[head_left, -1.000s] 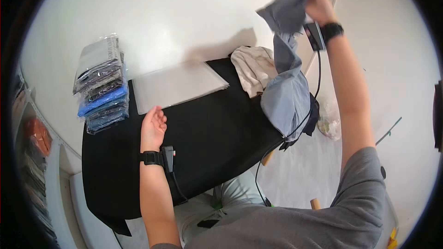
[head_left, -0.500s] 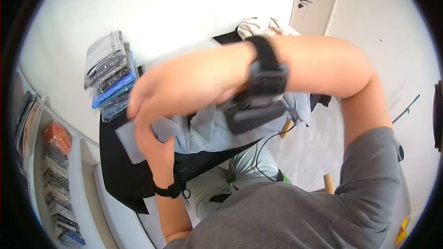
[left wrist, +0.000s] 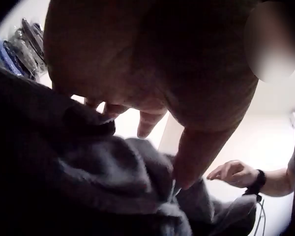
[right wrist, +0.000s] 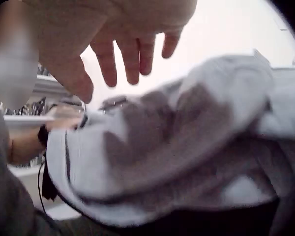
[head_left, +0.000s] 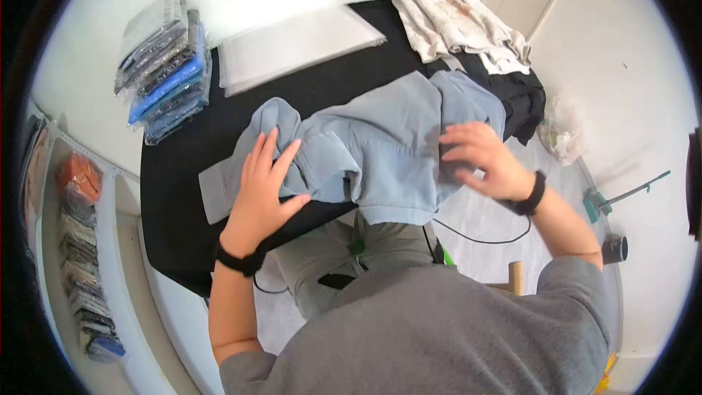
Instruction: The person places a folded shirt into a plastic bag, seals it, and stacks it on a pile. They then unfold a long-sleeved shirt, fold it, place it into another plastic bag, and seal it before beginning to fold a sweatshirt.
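Note:
A blue-grey shirt [head_left: 398, 150] lies rumpled across the black-covered table, a cuff-like end [head_left: 216, 194] at its left and its lower edge hanging over the front. My left hand [head_left: 259, 186] rests on the shirt's left part with fingers spread; in the left wrist view its thumb [left wrist: 189, 157] meets the folds. Over the right part is my right hand [head_left: 486, 161], its fingers loosely apart. Seen from the right wrist, those fingers [right wrist: 130, 59] hang straight above the cloth [right wrist: 162, 142] and hold nothing.
Flat clear plastic bags [head_left: 300, 47] lie at the table's back. Bagged folded clothes [head_left: 164, 66] are stacked at the back left. A cream garment [head_left: 457, 25] and a black one [head_left: 526, 106] lie at the right end. Shelves [head_left: 88, 249] stand at the left; a cable [head_left: 482, 241] hangs below.
The right hand has swung the shirt from the raised right side across the table, passed over to the left, then returned right. The shirt now lies on the table; the left hand has come onto it.

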Available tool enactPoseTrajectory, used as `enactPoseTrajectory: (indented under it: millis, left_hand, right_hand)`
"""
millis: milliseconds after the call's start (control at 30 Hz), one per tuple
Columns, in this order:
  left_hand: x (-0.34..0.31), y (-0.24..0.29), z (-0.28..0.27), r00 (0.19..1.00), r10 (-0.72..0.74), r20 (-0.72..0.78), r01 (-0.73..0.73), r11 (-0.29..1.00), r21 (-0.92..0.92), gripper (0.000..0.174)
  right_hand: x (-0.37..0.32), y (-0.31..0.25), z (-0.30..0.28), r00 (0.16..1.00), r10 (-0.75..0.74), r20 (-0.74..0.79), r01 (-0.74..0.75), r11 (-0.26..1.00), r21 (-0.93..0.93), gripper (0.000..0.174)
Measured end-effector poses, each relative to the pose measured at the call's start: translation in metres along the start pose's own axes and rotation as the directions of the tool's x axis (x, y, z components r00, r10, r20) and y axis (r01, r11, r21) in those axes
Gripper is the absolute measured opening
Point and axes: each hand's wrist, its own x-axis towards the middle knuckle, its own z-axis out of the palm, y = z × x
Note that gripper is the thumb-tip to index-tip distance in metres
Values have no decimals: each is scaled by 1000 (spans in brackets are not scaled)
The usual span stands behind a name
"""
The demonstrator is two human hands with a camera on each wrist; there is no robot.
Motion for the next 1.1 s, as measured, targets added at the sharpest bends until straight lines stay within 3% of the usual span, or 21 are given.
enactPoseTrajectory:
  millis: [100,133,167,267,333,367,433,500,567,633,667,700,733,767,867,900,967,1000,1033,1067,1100]
  left_hand:
    - [13,-17,19,1000,-16,25,15,999,40,65]
    - [15,-23,25,996,77,-43,-76,997,35,49]
    - [17,-28,28,996,79,-34,-78,996,36,49]
    - [25,-30,28,999,-39,-25,38,999,-29,42]
    - [31,-23,14,974,-195,-118,144,928,-342,34]
    - [34,-21,2,973,-193,-123,143,933,-331,34]
    - [40,-17,-24,922,-379,-78,270,774,-572,27]
    - [51,-6,-46,903,-363,-229,80,666,-741,26]
    - [66,4,-69,857,-459,-235,60,541,-839,31]
    - [83,26,-93,795,-553,-251,17,435,-900,33]
    - [91,22,-106,798,-517,-309,4,518,-856,34]
    - [96,27,-120,787,-536,-305,10,505,-863,36]
    - [99,30,-136,794,-508,-333,31,581,-813,37]
    - [101,32,-150,799,-480,-362,50,654,-755,37]
    - [101,17,-194,827,-428,-364,59,711,-701,37]
    - [99,8,-214,824,-410,-391,31,722,-691,37]
    - [92,4,-246,814,-319,-485,22,851,-524,38]
    - [84,13,-264,777,-389,-495,87,845,-528,38]
    - [76,-11,-292,789,-248,-562,70,945,-319,39]
    - [64,4,-313,690,-306,-656,181,950,-253,44]
    - [53,-35,-358,676,-264,-688,174,964,-199,49]
  right_hand:
    - [-39,-11,44,996,94,8,-93,992,-87,63]
    - [-49,-9,59,995,101,6,-100,992,-78,63]
    - [-58,-6,73,986,168,-21,-169,971,-167,68]
    - [-73,12,95,959,257,-122,-283,904,-319,74]
    - [-69,24,93,927,245,-284,-346,851,-395,75]
    - [-65,32,86,926,239,-293,-344,854,-391,75]
    - [-56,51,64,906,209,-367,-344,870,-353,67]
    - [-33,58,29,756,358,-548,-276,934,229,49]
    - [-3,46,-22,587,547,-597,-369,837,404,27]
    - [26,50,-77,538,528,-657,-328,849,414,25]
    - [37,50,-100,530,509,-678,-314,861,400,25]
    - [47,50,-123,558,549,-623,-240,825,512,28]
    - [56,51,-143,592,573,-567,-161,774,613,32]
    - [64,56,-161,587,545,-599,-136,796,590,32]
    - [81,43,-211,713,423,-560,-272,902,335,33]
    - [89,33,-223,708,399,-582,-253,914,319,33]
    - [107,18,-245,777,327,-538,-267,945,189,40]
    - [120,16,-259,753,301,-585,-314,946,82,40]
    - [135,7,-270,744,170,-646,-293,952,-86,41]
    - [151,-8,-278,733,40,-679,-278,928,-246,45]
    - [166,-26,-287,747,78,-660,-268,944,-191,50]
